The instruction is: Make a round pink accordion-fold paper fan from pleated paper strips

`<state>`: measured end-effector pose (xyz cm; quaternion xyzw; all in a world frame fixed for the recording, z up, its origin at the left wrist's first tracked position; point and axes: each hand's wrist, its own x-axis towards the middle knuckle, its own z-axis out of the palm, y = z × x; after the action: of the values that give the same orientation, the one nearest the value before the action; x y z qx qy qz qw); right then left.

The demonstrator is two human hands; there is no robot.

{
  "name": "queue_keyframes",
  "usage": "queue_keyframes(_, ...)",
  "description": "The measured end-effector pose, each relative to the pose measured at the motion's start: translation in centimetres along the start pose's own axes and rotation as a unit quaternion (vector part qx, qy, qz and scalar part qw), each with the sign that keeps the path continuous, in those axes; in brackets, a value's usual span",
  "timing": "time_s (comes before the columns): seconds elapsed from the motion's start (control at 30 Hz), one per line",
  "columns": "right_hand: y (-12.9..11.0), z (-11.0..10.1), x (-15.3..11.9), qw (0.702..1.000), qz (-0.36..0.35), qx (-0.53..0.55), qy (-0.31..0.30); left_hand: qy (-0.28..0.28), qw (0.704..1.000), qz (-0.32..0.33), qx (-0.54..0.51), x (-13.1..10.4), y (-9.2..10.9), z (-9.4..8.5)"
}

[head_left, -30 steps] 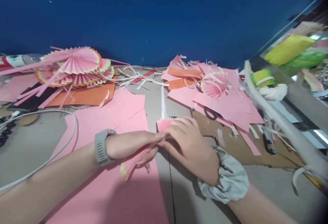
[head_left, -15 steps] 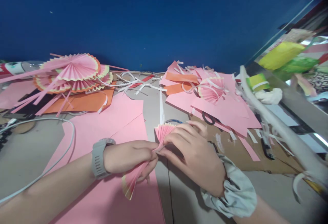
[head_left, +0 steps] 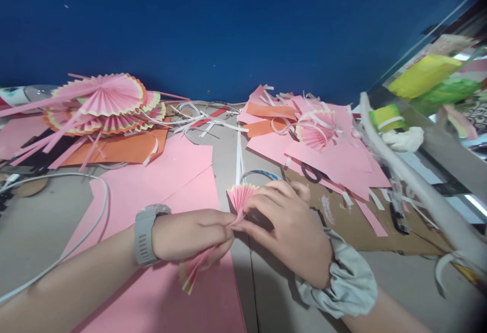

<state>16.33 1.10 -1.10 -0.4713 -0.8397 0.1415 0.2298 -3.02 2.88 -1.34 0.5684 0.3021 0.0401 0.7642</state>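
Observation:
A pleated pink paper fan [head_left: 240, 199] with yellow edges is pinched at its middle between both my hands. My left hand [head_left: 201, 232], below a grey watch strap, closes round its lower half; that end spreads out beneath the fingers. At the pinched waist, the thumb and fingertips of my right hand [head_left: 283, 226] press on the paper from the other side. A green scrunchie circles the right wrist. Large pink paper sheets [head_left: 178, 170] lie under my left arm. Just behind the fan, a roll of tape [head_left: 262, 173] is partly hidden by my right hand.
Finished pleated rosettes [head_left: 110, 97] pile up at the back left. Pink and orange scraps [head_left: 331, 160] lie at the back right over black-handled scissors [head_left: 311, 173]. A white cable [head_left: 104, 206] loops at left; a pale pole [head_left: 411, 170] slants across the right.
Both hands keep their pinch on the fan with barely any movement. The view has shifted slightly, and more of the tape roll shows behind my right hand.

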Motion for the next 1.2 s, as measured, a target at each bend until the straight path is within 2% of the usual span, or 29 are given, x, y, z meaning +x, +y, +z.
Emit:
queue_keyframes(0.23, 0.1, 0.1, -0.1, 1.000, 0.016, 0.001, -0.015, -0.012, 0.999, 0.009, 0.035, -0.1, -0.3, -0.1)
queue_keyframes(0.37, 0.5, 0.2, -0.2, 0.999, 0.009, -0.024, -0.029, -0.025, 0.998, -0.020, 0.054, -0.1, -0.1, -0.1)
queue_keyframes(0.57, 0.9, -0.3, 0.0, 0.997, -0.037, -0.008, -0.067, -0.047, 0.993, -0.032, 0.105, -0.2, 0.7, -0.4)
queue_keyframes(0.73, 1.1, -0.7, 0.1, 0.994, -0.032, 0.019, -0.106, -0.061, 0.995, -0.066, 0.036, -0.5, 1.2, -1.3)
queue_keyframes(0.77, 1.1, -0.6, 0.2, 0.994, -0.032, 0.019, -0.104, -0.044, 0.995, -0.071, 0.053, -0.5, 1.3, -1.3)
queue_keyframes(0.83, 1.0, -0.4, 0.2, 0.995, -0.036, 0.013, -0.097, 0.036, 0.984, -0.067, 0.160, -0.6, 1.6, -1.1)
queue_keyframes(0.9, 0.8, -0.1, 0.1, 0.995, -0.040, 0.000, -0.094, 0.143, 0.939, -0.063, 0.308, -0.7, 1.9, -0.4)
queue_keyframes(0.97, 0.7, 0.2, 0.1, 0.995, -0.046, -0.011, -0.085, 0.219, 0.883, -0.084, 0.406, -0.6, 2.1, 0.6)
queue_keyframes(1.03, 0.5, 0.4, 0.0, 0.996, -0.056, -0.017, -0.064, 0.257, 0.856, -0.096, 0.438, -0.5, 2.3, 1.4)
queue_keyframes(1.07, 0.5, 0.5, 0.0, 0.997, -0.059, -0.022, -0.048, 0.265, 0.852, -0.096, 0.441, -0.3, 2.3, 1.7)
queue_keyframes(1.13, 0.5, 0.5, -0.1, 0.997, -0.061, -0.044, -0.014, 0.264, 0.857, -0.093, 0.434, -0.1, 2.4, 2.0)
queue_keyframes(1.2, 0.6, 0.4, -0.1, 0.996, -0.049, -0.072, 0.024, 0.243, 0.882, -0.083, 0.394, -0.1, 2.3, 1.9)
